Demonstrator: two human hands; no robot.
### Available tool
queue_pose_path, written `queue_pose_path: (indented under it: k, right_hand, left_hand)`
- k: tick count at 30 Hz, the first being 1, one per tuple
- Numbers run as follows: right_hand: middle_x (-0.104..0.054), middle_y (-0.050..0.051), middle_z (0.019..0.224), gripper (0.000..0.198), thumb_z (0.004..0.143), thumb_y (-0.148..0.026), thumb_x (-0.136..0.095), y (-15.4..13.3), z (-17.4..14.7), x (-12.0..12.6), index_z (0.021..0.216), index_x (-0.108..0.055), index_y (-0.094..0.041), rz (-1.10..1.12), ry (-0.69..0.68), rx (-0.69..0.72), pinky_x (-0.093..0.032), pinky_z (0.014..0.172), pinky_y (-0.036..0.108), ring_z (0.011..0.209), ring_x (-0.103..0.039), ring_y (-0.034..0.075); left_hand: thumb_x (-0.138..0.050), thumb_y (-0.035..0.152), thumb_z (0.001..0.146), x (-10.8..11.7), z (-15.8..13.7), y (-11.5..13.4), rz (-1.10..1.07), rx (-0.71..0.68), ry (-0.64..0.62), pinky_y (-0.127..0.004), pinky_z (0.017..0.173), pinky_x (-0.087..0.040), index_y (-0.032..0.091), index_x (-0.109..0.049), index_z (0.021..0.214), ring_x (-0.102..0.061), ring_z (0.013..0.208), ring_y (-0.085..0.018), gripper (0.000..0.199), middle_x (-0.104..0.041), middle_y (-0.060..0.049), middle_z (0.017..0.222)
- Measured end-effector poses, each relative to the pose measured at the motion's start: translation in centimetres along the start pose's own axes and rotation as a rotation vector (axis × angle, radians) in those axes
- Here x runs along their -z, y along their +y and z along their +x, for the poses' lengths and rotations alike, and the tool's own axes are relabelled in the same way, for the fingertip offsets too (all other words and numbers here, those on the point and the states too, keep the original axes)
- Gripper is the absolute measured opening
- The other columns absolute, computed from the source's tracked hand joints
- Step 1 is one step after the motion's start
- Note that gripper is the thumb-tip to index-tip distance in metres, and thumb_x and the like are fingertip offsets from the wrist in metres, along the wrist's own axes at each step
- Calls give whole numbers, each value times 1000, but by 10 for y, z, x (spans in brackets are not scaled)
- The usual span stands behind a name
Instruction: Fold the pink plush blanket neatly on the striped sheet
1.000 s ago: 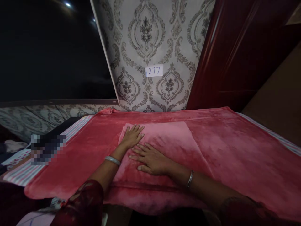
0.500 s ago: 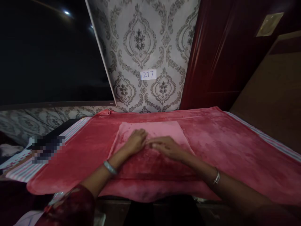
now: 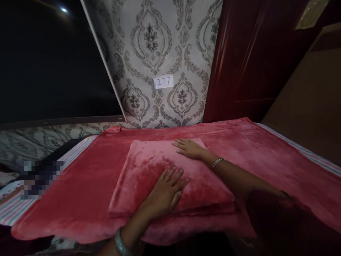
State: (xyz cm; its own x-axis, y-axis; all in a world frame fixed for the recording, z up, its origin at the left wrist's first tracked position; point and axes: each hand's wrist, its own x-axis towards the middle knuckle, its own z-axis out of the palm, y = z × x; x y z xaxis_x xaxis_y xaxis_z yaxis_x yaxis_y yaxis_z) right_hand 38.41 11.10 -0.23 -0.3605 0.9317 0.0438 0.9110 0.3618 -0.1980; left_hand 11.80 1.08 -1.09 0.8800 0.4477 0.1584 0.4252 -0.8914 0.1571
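Patterned wallpaper (image 3: 160,42) fills the back of the view, with a small white tag (image 3: 163,81) marked 277 stuck on it; a dark red wardrobe (image 3: 239,60) stands to its right and a dark screen (image 3: 48,60) to its left. Below them a bed carries a striped sheet (image 3: 16,206), and a red blanket (image 3: 266,163) is spread over most of it.

On the blanket lies a folded red cloth (image 3: 149,167), a flat, roughly square stack a little lighter in tone than the blanket. Its near edge shows several layers, and it sits straight ahead of the person, slightly left of centre.

Both hands rest flat on the folded cloth, fingers spread and palms down, so neither grip is closed on anything. The left hand (image 3: 165,192) presses the near middle of the stack, with a bangle (image 3: 121,243) at the wrist. The right hand (image 3: 189,148) reaches further, lying on the far right corner with its fingers pointing left, and a thin bracelet (image 3: 217,163) sits on that wrist.

The left hand is the nearer one to the person and to the layered near edge; the right hand is at the far edge, close to the wall. The stack spans between the two hands, its near-to-far run lying along the line from one palm to the other
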Motion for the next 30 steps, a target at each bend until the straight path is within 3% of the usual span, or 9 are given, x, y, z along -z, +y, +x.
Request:
queue_pose_path:
  k: [4,8,11,16,19,23,27,30]
  right_hand:
    - [-36,6,161,61,105,-54,-27,38,2,-4,157,-38,-25,90,18,-160,-16,124,54,150,-28,30]
    - [-36,8,162,65,105,-55,-24,52,1,-14,156,-41,-18,144,60,-207,-14,126,46,151,-27,26]
    - [-31,8,164,65,106,-55,-22,48,2,-11,158,-35,-18,137,55,-237,-14,126,47,152,-24,26]
    - [-13,8,168,65,104,-56,-32,12,-10,22,161,-27,-27,-19,25,-384,-11,122,63,155,-6,35]
    - [-12,8,169,61,104,-55,-39,-25,-45,34,159,-33,-29,-81,95,-231,-9,121,64,155,-6,35]
    - [-15,5,168,61,103,-58,-41,-65,-113,14,159,-30,-35,-38,163,74,-7,123,61,155,-9,31]
    - [-17,6,168,64,103,-61,-38,-74,-156,-20,160,-26,-34,36,108,99,-8,123,61,155,-9,29]
    - [-19,7,167,65,103,-62,-38,-74,-163,-30,159,-28,-31,60,135,70,-7,124,60,155,-10,29]
  left_hand:
    - [-43,29,101,-3,-1,1,12,-9,35,-56,124,-25,36,-39,155,-23,154,-27,55,-29,-1,166]
    - [-44,29,100,-8,-2,-2,16,-12,48,-56,123,-26,38,-35,157,-23,155,-28,58,-27,0,167]
    - [-42,29,101,-9,-2,-3,11,-10,62,-55,124,-24,37,-31,158,-21,155,-27,59,-26,0,167]
    - [-43,30,102,-7,-1,-3,-24,2,60,-53,126,-21,30,-22,161,-21,155,-24,63,-30,-4,166]
    - [-45,31,101,-10,-2,-5,-25,25,94,-53,126,-21,25,-18,163,-21,155,-25,68,-22,-9,168]
    - [-47,32,100,-16,-6,-12,-37,57,183,-52,124,-26,25,-16,163,-20,155,-29,71,-11,-12,170]
    - [-42,36,102,-3,1,-14,-66,35,182,-51,125,-25,26,-23,162,-24,154,-27,64,-21,-11,168]
    - [-32,40,105,16,28,-9,-107,-33,69,-50,127,-17,27,-28,160,-27,153,-22,58,-32,-7,165]
